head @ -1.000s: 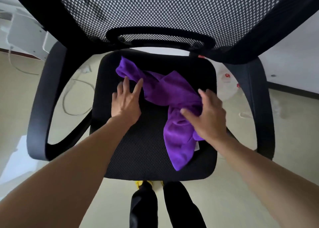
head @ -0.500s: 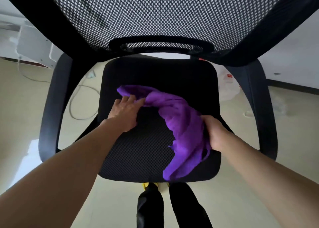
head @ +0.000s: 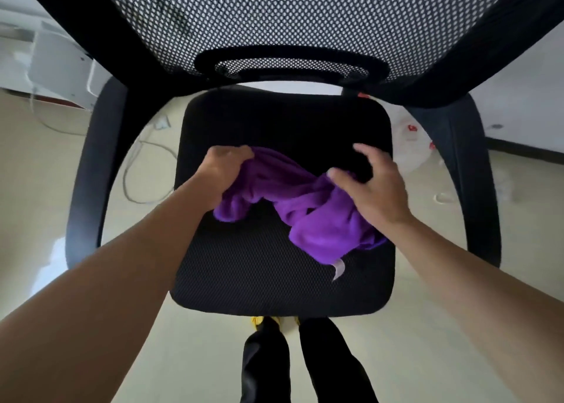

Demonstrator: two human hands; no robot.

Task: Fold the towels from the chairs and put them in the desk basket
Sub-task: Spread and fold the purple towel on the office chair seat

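Black mesh office chair (head: 283,277) seen from above. Left hand (head: 224,173), fingers clamped on the left end of a crumpled purple towel (head: 317,216) bunched over the seat's middle. Right hand (head: 377,186) rests on the towel's right part, fingers spread apart. White label (head: 338,270) at the towel's near edge.

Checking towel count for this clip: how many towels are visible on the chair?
1. A single crumpled purple microfibre towel lies bunched on the black mesh chair seat, its left end gripped by the left hand, the right hand on its right side. None others show.
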